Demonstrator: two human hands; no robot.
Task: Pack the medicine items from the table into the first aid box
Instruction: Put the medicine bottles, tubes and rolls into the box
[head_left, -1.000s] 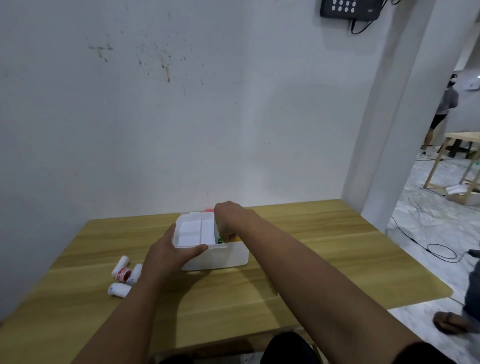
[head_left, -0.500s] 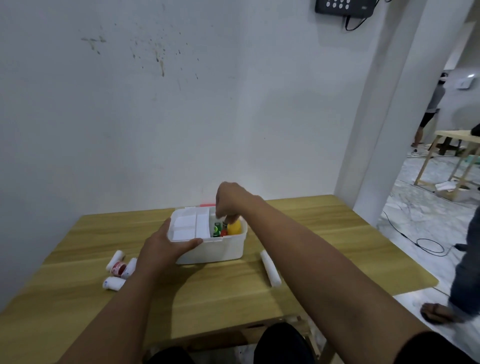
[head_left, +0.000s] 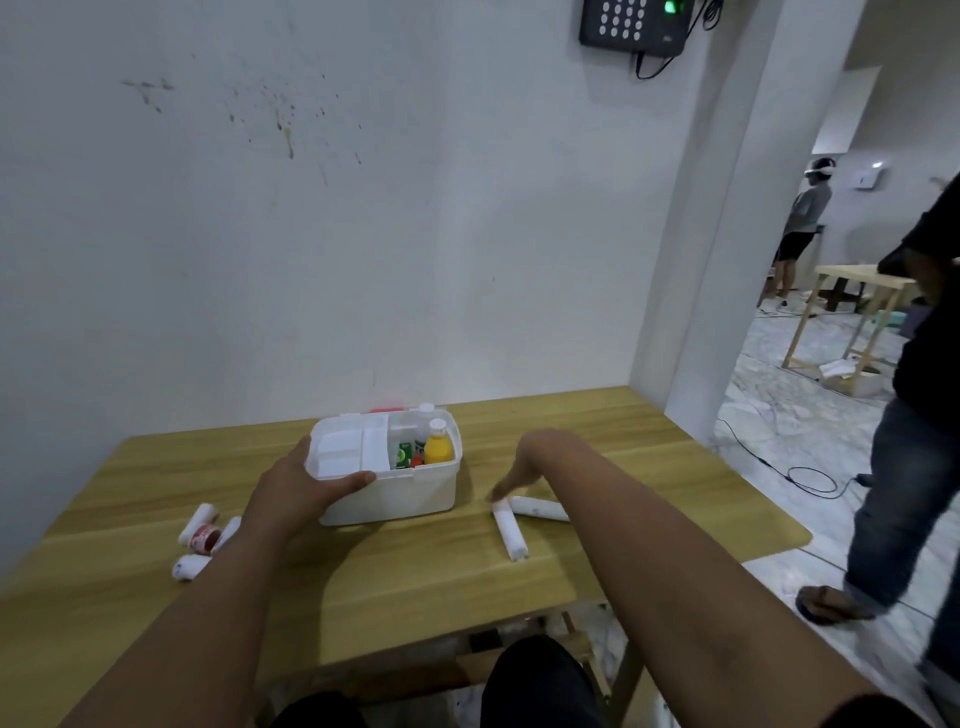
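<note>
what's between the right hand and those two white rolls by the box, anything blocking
Nothing visible. The right hand reaches down with open fingers just above the two white rolls, which lie on bare table right of the first aid box. The box's right compartment is open on top.

left hand (head_left: 301, 486) is out ahead, palm down, thumb stretched to the right, fingers curled over the far side. left forearm runs up from the lower left, bare. right hand (head_left: 522, 470) sits further right, wrist bent, fingers pointing down and left, loosely spread with nothing between them. right forearm comes in from the lower right corner, bare. hands are well apart. dark-clad knees show at the bottom edge.
</note>
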